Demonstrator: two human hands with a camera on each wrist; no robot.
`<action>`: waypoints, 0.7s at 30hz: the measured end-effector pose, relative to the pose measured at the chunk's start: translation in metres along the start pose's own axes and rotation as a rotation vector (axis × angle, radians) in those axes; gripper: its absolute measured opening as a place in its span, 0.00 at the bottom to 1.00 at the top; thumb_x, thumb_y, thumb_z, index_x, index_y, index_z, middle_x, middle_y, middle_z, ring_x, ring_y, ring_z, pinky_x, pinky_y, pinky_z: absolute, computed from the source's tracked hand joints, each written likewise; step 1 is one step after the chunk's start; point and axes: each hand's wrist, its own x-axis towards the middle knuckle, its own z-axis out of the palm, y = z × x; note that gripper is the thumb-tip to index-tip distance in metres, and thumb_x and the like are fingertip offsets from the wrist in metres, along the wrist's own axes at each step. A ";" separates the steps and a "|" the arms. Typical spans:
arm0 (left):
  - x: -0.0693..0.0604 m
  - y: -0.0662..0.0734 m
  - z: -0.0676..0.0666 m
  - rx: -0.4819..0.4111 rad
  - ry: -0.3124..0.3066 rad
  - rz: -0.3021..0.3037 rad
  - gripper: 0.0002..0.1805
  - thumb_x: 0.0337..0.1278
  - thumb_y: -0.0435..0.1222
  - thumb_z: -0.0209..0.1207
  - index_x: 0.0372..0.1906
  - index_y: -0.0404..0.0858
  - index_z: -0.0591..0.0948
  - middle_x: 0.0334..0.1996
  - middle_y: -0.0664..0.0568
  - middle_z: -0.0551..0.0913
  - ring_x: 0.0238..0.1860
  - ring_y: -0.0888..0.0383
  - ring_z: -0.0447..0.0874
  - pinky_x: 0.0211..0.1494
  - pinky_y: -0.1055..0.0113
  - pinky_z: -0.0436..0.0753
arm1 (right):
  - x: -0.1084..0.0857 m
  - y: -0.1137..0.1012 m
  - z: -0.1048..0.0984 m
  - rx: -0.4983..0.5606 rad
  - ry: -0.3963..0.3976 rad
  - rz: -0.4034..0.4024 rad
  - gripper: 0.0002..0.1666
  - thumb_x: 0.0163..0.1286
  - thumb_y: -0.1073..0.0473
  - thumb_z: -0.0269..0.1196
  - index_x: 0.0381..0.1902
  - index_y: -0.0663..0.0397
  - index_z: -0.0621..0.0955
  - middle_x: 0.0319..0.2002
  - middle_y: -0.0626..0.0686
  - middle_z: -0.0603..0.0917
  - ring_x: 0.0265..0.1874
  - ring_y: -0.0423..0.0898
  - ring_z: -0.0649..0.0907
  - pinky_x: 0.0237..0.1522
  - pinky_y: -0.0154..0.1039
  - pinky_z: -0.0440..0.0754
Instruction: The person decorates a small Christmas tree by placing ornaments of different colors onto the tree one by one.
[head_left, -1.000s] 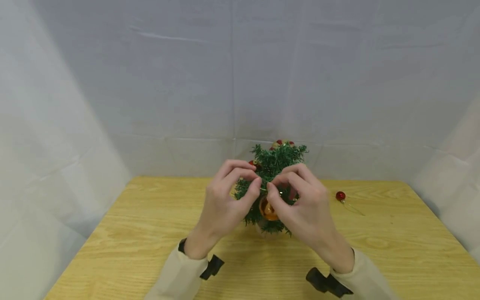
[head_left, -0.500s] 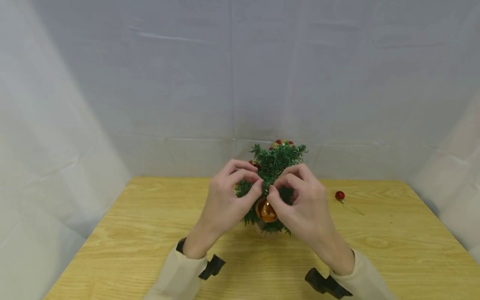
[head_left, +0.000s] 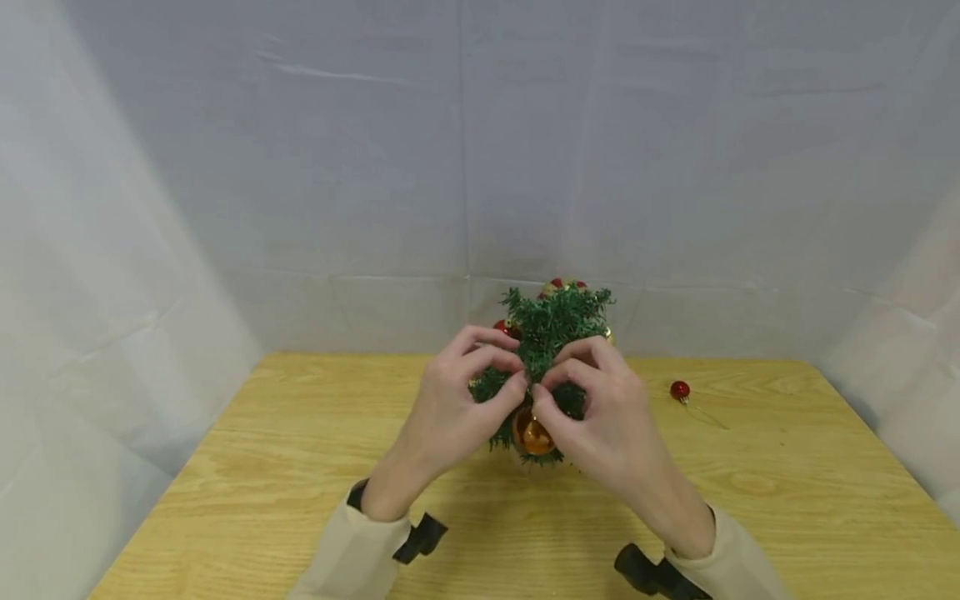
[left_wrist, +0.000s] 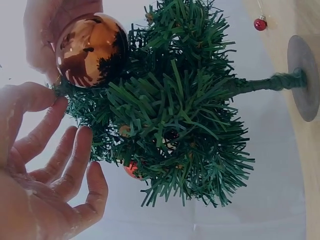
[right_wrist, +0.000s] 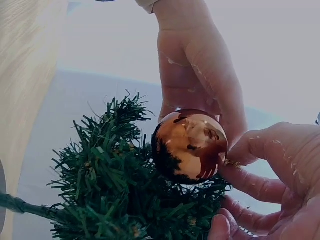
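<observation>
A small artificial Christmas tree (head_left: 555, 321) stands on the table, its green branches partly behind both hands. On its near side hangs a shiny orange bauble (head_left: 532, 433), below the fingertips. My left hand (head_left: 468, 408) pinches the bauble's thin gold string between thumb and index finger, with the other fingers spread loosely in the left wrist view. From the other side my right hand (head_left: 603, 417) pinches at the same string just above the bauble's top, thumb against index finger (right_wrist: 255, 185). Fingers hide the string's ends, so I cannot tell whether it loops a branch.
A red bauble (head_left: 506, 329) and a red-and-gold one (head_left: 562, 287) hang on the tree. To the right, a small red bauble (head_left: 680, 392) with its string lies on the wooden table (head_left: 300, 467). White cloth (head_left: 337, 208) rises behind the table.
Both hands have shifted slightly down towards the person, their fingertips ending closer together. The orange bauble has moved a little down and left; the string that showed between the fingertips is now mostly hidden.
</observation>
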 end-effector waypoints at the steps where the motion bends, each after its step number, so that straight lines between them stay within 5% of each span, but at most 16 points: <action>1: 0.000 0.000 0.000 -0.001 0.002 0.000 0.02 0.65 0.34 0.64 0.38 0.43 0.87 0.53 0.51 0.82 0.52 0.58 0.83 0.51 0.55 0.85 | 0.000 0.001 0.000 0.005 0.005 -0.005 0.06 0.63 0.65 0.71 0.27 0.51 0.85 0.43 0.50 0.81 0.31 0.42 0.74 0.27 0.34 0.72; 10: -0.006 -0.008 -0.009 -0.005 0.035 -0.011 0.03 0.67 0.36 0.65 0.40 0.44 0.87 0.53 0.52 0.83 0.47 0.60 0.83 0.48 0.55 0.83 | -0.003 0.005 0.000 0.021 0.040 -0.046 0.06 0.63 0.64 0.71 0.29 0.49 0.86 0.42 0.49 0.82 0.28 0.40 0.74 0.26 0.32 0.74; 21: -0.015 -0.045 -0.023 0.044 0.086 -0.112 0.08 0.65 0.35 0.66 0.47 0.42 0.86 0.50 0.52 0.85 0.45 0.57 0.87 0.47 0.57 0.82 | -0.011 0.019 -0.022 0.051 0.143 -0.124 0.09 0.60 0.69 0.72 0.37 0.52 0.88 0.45 0.51 0.85 0.36 0.44 0.81 0.33 0.27 0.76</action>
